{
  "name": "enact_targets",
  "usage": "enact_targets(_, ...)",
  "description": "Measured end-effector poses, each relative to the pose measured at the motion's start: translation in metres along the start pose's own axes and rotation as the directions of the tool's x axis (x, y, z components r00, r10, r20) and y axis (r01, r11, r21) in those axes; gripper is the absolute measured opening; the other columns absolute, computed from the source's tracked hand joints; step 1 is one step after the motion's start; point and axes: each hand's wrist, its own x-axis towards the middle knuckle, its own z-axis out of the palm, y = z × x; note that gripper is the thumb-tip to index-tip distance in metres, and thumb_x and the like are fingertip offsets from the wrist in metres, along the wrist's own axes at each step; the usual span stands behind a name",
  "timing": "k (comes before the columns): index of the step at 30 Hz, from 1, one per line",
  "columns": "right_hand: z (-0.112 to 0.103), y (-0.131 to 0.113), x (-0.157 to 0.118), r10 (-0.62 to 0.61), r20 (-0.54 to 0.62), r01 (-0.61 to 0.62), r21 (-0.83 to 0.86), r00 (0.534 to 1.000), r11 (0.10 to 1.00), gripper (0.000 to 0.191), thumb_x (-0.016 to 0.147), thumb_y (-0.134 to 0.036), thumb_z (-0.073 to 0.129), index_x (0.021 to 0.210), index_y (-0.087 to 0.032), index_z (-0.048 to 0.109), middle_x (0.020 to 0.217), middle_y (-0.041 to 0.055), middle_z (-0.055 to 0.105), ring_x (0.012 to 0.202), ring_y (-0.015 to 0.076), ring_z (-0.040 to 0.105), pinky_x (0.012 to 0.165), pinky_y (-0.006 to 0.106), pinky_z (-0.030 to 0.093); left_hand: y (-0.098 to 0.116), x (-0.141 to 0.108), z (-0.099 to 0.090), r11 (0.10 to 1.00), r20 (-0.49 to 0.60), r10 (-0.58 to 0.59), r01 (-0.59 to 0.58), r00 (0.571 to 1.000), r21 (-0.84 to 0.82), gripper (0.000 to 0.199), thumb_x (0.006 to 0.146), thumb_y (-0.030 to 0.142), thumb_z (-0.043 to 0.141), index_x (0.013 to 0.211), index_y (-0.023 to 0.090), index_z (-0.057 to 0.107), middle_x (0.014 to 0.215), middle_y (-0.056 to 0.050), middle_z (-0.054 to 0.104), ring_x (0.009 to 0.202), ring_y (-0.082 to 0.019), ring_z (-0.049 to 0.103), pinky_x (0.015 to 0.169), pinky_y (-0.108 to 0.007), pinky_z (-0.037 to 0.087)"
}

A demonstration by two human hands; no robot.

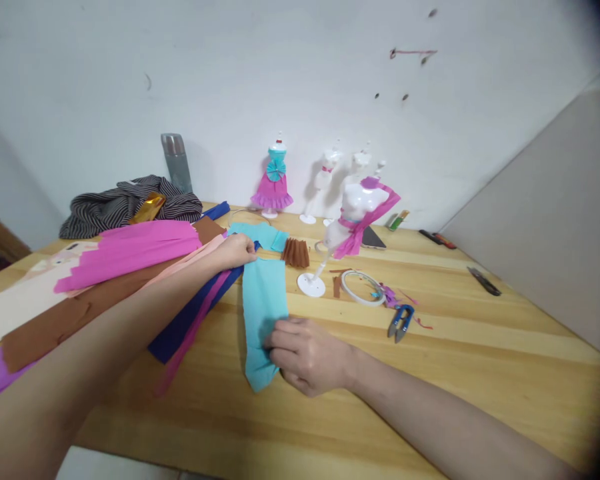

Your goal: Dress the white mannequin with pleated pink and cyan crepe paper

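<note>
A turquoise strip of crepe paper (266,293) lies lengthwise in front of me, its near end creased and pointed. My left hand (237,252) is closed in a pinch at the strip's far left corner. Lower down, my right hand (305,353) has its fingers curled closed on the strip's right side; the fingertips are partly hidden. Beyond the left hand is another turquoise crepe paper piece (260,235), beside a pleated brown piece (296,253). A small white mannequin (363,200) wearing a pink sash leans to the right behind my hands.
Crepe paper strips in pink (135,250), brown (80,313) and blue (180,327) lie under and around my left arm. Rightward are a tape roll (363,288), blue thread snips (401,323) and a cutter knife (484,281). A dressed mannequin (275,175) and a bottle (177,163) stand by the wall.
</note>
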Motion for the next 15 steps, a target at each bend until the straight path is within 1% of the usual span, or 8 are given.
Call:
enact_targets(2, 0.000, 0.000, 0.000, 0.002, -0.006, -0.002, 0.001, 1.000, 1.000, 0.014, 0.076, -0.013, 0.041, 0.066, -0.019, 0.048, 0.071, 0.0050, 0.057, 0.068, 0.0179, 0.047, 0.059, 0.030, 0.038, -0.002, 0.005, -0.001, 0.998, 0.044, -0.062, 0.063, 0.997, -0.031, 0.034, 0.089, 0.033, 0.056, 0.117, 0.015, 0.056, 0.118, -0.008, 0.058, 0.099, -0.022, 0.060, 0.082, -0.041, 0.053)
enact_targets(4, -0.001, -0.001, 0.001, 0.002, -0.011, -0.002, -0.003, 1.000, 1.000, 0.014, 0.075, -0.013, 0.041, 0.066, -0.019, 0.049, 0.071, 0.0050, 0.058, 0.068, 0.0178, 0.047, 0.059, 0.030, 0.038, -0.004, 0.009, 0.000, 0.993, 0.074, -0.108, 0.112, 0.991, -0.049, 0.033, 0.090, 0.032, 0.056, 0.118, 0.015, 0.055, 0.118, -0.009, 0.058, 0.099, -0.021, 0.060, 0.082, -0.041, 0.053)
enact_targets(7, -0.001, -0.001, 0.000, 0.010, -0.020, -0.010, -0.006, 1.000, 1.000, 0.014, 0.075, -0.013, 0.041, 0.066, -0.018, 0.050, 0.072, 0.0052, 0.059, 0.068, 0.0178, 0.048, 0.059, 0.030, 0.039, -0.005, 0.008, 0.003, 0.991, 0.070, -0.125, 0.128, 0.990, -0.038, 0.033, 0.089, 0.033, 0.056, 0.118, 0.015, 0.055, 0.118, -0.009, 0.058, 0.099, -0.022, 0.060, 0.082, -0.041, 0.053)
enact_targets(9, 0.000, 0.000, -0.001, 0.025, -0.022, -0.025, -0.007, 0.999, 1.000, 0.014, 0.076, -0.012, 0.041, 0.068, -0.019, 0.050, 0.072, 0.0055, 0.059, 0.069, 0.0180, 0.049, 0.060, 0.030, 0.040, -0.004, 0.003, 0.005, 0.994, 0.032, -0.107, 0.108, 0.994, -0.009, 0.034, 0.089, 0.033, 0.057, 0.118, 0.015, 0.055, 0.118, -0.008, 0.058, 0.099, -0.022, 0.060, 0.082, -0.041, 0.053)
enact_targets(11, -0.001, 0.001, -0.003, 0.035, -0.029, -0.036, -0.008, 0.999, 0.999, 0.015, 0.079, -0.013, 0.040, 0.070, -0.019, 0.050, 0.073, 0.0061, 0.059, 0.070, 0.0182, 0.050, 0.062, 0.031, 0.041, -0.003, -0.007, 0.008, 0.996, -0.027, -0.088, 0.089, 0.996, 0.029, 0.030, 0.089, 0.033, 0.056, 0.113, 0.014, 0.058, 0.113, -0.008, 0.061, 0.097, -0.021, 0.061, 0.082, -0.040, 0.052)
enact_targets(13, -0.003, 0.002, -0.005, 0.048, -0.058, -0.049, -0.014, 0.997, 0.999, 0.015, 0.082, -0.014, 0.039, 0.072, -0.019, 0.050, 0.077, 0.0072, 0.060, 0.070, 0.0182, 0.051, 0.062, 0.031, 0.042, -0.002, -0.017, 0.013, 0.994, -0.110, -0.080, 0.088, 0.991, 0.068, 0.022, 0.090, 0.029, 0.053, 0.101, 0.013, 0.063, 0.101, -0.009, 0.065, 0.094, -0.023, 0.062, 0.083, -0.040, 0.050)
enact_targets(15, -0.008, 0.003, -0.006, 0.061, -0.110, -0.064, -0.028, 0.992, 0.998, 0.014, 0.083, -0.013, 0.040, 0.076, -0.018, 0.051, 0.083, 0.0087, 0.062, 0.070, 0.0182, 0.051, 0.062, 0.031, 0.042, -0.002, -0.025, 0.018, 0.989, -0.206, -0.083, 0.106, 0.975, 0.099, 0.021, 0.088, 0.023, 0.049, 0.090, 0.012, 0.067, 0.092, -0.012, 0.068, 0.094, -0.027, 0.062, 0.082, -0.039, 0.048)
